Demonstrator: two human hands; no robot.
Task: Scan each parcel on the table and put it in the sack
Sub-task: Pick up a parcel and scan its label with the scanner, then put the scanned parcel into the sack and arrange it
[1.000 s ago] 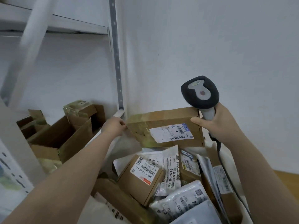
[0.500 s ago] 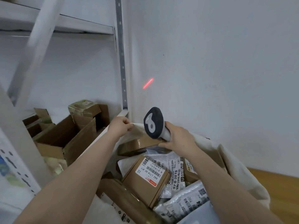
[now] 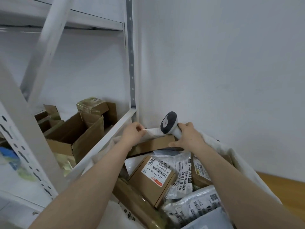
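brown parcel (image 3: 153, 144) lower, half behind hands (image 3: 188, 138)

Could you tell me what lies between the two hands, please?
In the head view, the sack's white rim stretches from the left hand to the scanner that the right hand grips.

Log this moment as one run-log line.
left hand: pinches rim of sack | right hand: holds scanner, thumb on brown box | brown box: in sack, far side
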